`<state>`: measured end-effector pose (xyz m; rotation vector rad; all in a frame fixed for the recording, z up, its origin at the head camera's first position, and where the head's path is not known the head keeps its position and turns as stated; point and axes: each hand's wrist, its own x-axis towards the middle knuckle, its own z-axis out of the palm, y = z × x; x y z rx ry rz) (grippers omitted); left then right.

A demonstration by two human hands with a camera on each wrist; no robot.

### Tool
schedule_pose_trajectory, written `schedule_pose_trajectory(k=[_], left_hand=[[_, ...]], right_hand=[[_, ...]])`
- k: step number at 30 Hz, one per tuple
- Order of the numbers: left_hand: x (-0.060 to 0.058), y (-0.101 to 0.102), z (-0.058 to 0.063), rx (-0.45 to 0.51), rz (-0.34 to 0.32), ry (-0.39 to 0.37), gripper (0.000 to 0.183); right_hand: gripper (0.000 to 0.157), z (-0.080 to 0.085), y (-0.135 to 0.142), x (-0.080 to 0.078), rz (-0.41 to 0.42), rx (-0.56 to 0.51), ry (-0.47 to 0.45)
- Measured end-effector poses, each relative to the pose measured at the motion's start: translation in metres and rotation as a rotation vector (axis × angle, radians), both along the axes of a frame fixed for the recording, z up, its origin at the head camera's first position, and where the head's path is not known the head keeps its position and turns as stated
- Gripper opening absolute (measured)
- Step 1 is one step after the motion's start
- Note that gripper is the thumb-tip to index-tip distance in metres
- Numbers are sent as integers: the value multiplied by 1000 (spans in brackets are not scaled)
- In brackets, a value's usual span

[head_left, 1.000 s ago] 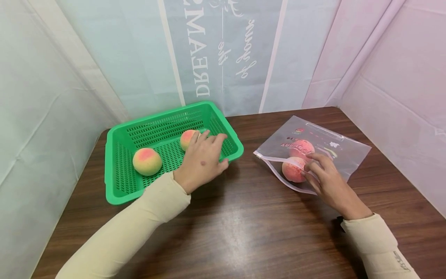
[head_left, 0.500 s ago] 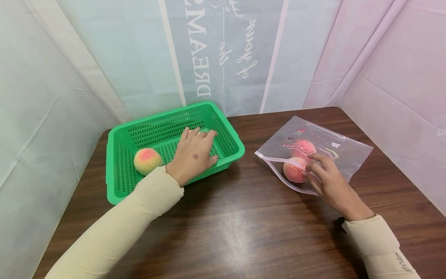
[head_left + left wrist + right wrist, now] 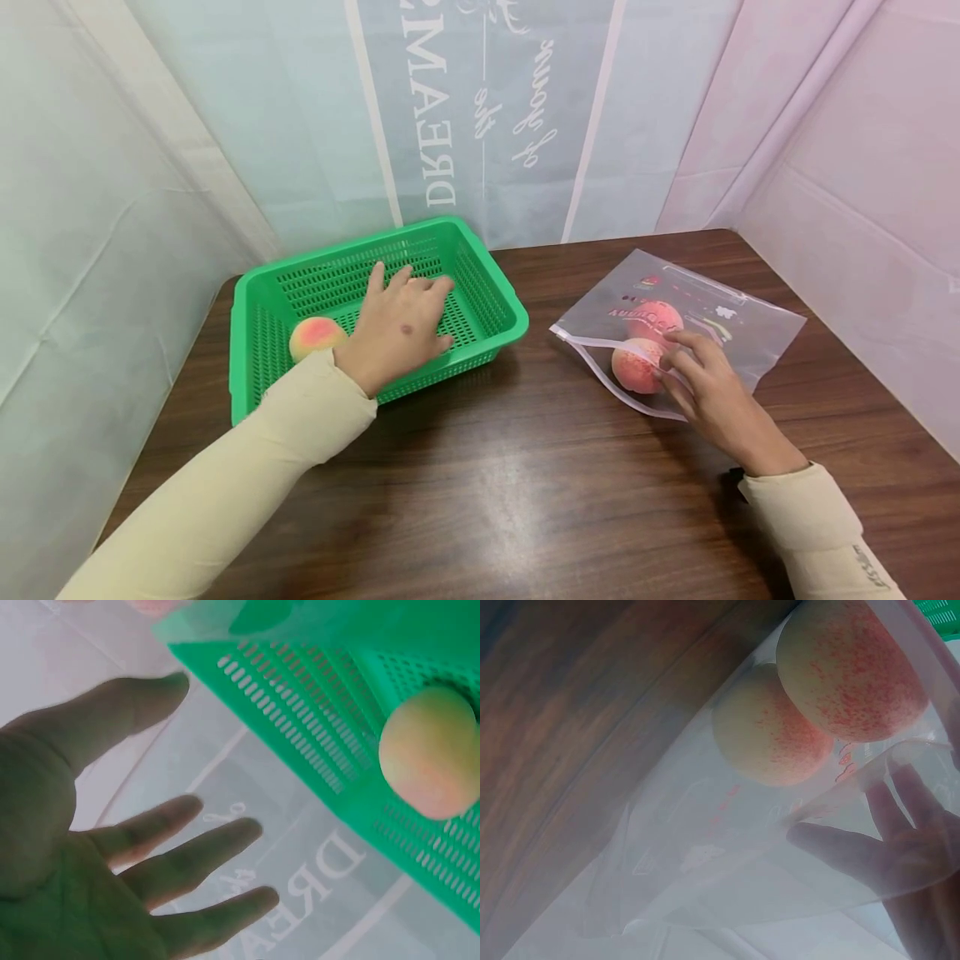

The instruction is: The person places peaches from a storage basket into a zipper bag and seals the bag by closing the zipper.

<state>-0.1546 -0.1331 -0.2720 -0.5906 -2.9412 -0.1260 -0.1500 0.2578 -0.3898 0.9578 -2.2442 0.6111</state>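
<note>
My left hand (image 3: pixel 401 329) hovers over the green plastic basket (image 3: pixel 489 287), fingers spread and nothing in its grasp. A yellow-and-pink peach (image 3: pixel 317 335) lies at the left inside the basket; a second spot, where another peach lay, is covered by the hand. In the left wrist view a peach (image 3: pixel 431 754) shows within the basket, apart from the fingers. On the right, my right hand (image 3: pixel 712 396) pinches the mouth edge of a clear slider zip bag (image 3: pixel 757 333). Two reddish peaches (image 3: pixel 636 367) rest inside it, near the opening; its fingers show through the film in the right wrist view.
Both the basket and the bag stand on a dark wooden table (image 3: pixel 480 500). A pale cloth with printed lettering (image 3: pixel 431 125) hangs behind the table, and white sheeting (image 3: pixel 862 208) closes in the sides.
My left hand has shifted left across the basket, hiding the peach on the right that showed earlier and overlapping part of the left one. The right hand and bag stay nearly still.
</note>
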Motion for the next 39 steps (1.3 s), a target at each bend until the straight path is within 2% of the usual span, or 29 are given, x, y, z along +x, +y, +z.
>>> schedule_pose_trajectory(k=[9, 15, 25, 31, 39], left_hand=[[-22, -13, 4, -80, 9, -133, 67], [-35, -23, 2, -85, 14, -154, 61], [-49, -32, 0, -83, 31, -230, 68], [-58, -36, -6, -116, 27, -268, 67], [-66, -35, -14, -168, 26, -260, 64]], right_hand=[[45, -2, 1, -1, 3, -5, 15], [45, 0, 1, -1, 0, 4, 15], [45, 3, 1, -1, 0, 13, 13], [45, 3, 2, 0, -5, 15, 15], [44, 3, 4, 1, -1, 8, 15]])
